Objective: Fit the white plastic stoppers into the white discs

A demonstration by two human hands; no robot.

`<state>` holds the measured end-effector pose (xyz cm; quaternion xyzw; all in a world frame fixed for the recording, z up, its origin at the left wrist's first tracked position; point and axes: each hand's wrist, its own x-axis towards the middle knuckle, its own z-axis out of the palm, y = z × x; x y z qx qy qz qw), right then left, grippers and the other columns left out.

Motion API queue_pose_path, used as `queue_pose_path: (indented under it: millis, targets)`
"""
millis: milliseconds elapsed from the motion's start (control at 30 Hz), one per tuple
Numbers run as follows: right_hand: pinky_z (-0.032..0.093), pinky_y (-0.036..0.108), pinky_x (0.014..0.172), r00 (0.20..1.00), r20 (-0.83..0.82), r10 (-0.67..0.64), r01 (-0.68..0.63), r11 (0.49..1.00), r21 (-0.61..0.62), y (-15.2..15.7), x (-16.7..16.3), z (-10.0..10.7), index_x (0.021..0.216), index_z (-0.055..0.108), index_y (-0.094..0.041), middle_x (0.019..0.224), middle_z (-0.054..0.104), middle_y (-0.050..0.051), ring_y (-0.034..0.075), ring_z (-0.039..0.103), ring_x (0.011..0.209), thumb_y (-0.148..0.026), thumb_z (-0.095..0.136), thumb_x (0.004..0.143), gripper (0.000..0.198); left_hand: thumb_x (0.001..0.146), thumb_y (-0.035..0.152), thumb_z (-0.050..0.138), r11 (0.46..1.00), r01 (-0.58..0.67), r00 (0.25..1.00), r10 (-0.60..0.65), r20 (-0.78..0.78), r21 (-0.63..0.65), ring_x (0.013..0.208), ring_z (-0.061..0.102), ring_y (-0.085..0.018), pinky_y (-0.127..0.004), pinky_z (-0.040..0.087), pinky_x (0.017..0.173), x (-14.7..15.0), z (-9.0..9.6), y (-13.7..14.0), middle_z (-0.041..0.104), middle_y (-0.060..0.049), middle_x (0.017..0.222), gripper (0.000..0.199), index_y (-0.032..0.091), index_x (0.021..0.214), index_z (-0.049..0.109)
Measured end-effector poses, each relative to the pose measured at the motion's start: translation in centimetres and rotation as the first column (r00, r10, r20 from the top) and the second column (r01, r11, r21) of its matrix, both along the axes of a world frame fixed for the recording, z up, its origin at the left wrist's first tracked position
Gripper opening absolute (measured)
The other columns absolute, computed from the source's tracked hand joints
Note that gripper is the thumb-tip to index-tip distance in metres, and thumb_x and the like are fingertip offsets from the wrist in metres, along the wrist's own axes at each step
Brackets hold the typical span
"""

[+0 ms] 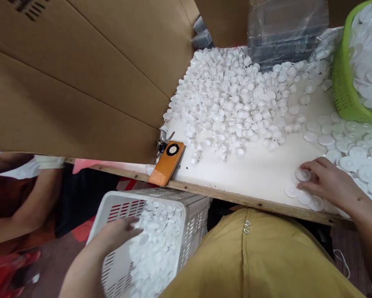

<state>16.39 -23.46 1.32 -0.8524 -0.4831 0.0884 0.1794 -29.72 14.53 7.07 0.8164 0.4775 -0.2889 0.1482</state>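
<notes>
On the table's right side, my right hand (325, 182) pinches a small white disc like a toy saucer (303, 174) between thumb and fingers. More of these white discs (304, 197) lie just under that hand, along the front edge. My left hand (119, 234) reaches over the white plastic basket (186, 231) at lower left; its fingers are apart, slightly blurred, and I see nothing held in them. Small white pieces (156, 248) fill much of that basket. A wide heap of tiny white cups (235, 99) covers the middle and back of the table.
A green basket (341, 78) of white discs stands at back right. An orange phone (167, 162) and keys (161, 142) lie near the front edge beside a tall cardboard box (80, 78). Plastic-wrapped packs (285, 33) sit behind. Another person's arm (33, 203) shows at left.
</notes>
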Motion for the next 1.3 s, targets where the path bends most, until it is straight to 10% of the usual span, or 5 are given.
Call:
queue_pose_path:
  millis: [200,400,733,1100,1300]
  targets:
    - [0.048,0.034,0.057,0.997,0.073,-0.011,0.003,0.994,0.105,1.6,-1.1,-0.1,0.088,0.065,-0.024,0.088,0.066,0.007,0.023,0.064,0.073,-0.034,0.045,0.089,0.023,0.088,0.041,0.049,0.937,0.182,0.686,-0.338,0.644,0.298,0.087,0.061,-0.021,-0.032,0.048,0.081,16.5,-0.6,-6.8,0.067,-0.008,0.094,0.03,0.018,0.096,0.067]
    - [0.049,0.031,0.057,0.983,-0.14,-0.121,0.147,0.97,0.195,2.2,-2.2,0.6,0.101,0.062,-0.024,0.078,0.068,0.002,0.019,0.064,0.062,-0.037,0.054,0.087,0.021,0.077,0.013,0.062,0.76,0.445,0.527,-0.649,0.548,0.473,0.093,0.055,-0.027,-0.04,0.047,0.082,28.6,-3.8,-10.7,0.062,-0.012,0.101,0.027,0.016,0.104,0.062]
    - [0.051,0.028,0.059,0.722,-0.689,-0.063,0.344,0.896,0.279,5.5,-4.6,0.1,0.096,0.059,-0.021,0.077,0.064,-0.001,0.015,0.063,0.062,-0.04,0.058,0.085,0.022,0.082,0.029,0.061,0.823,0.502,0.431,0.029,0.902,-0.267,0.068,0.059,-0.011,-0.023,0.048,0.063,29.9,-3.6,-15.3,0.063,0.002,0.08,0.024,0.02,0.102,0.051]
    - [0.043,0.026,0.063,0.79,-0.606,-0.095,0.256,0.949,0.185,7.2,-3.1,1.0,0.076,0.062,-0.02,0.072,0.059,-0.002,0.013,0.053,0.067,-0.034,0.062,0.077,0.014,0.075,0.024,0.071,0.804,0.574,0.333,-0.405,0.851,0.157,0.086,0.054,-0.021,-0.037,0.044,0.082,31.6,-7.0,-14.3,0.063,-0.006,0.089,0.022,0.022,0.097,0.072]
    - [0.043,0.026,0.056,0.54,-0.835,-0.105,0.36,0.926,0.117,8.6,-3.1,0.0,0.08,0.064,-0.018,0.065,0.059,-0.003,0.013,0.053,0.059,-0.041,0.068,0.07,0.025,0.073,0.025,0.073,0.822,0.551,0.355,-0.384,0.853,0.141,0.08,0.056,-0.019,-0.033,0.043,0.078,31.9,-7.3,-14.6,0.064,-0.003,0.08,0.017,0.019,0.089,0.07]
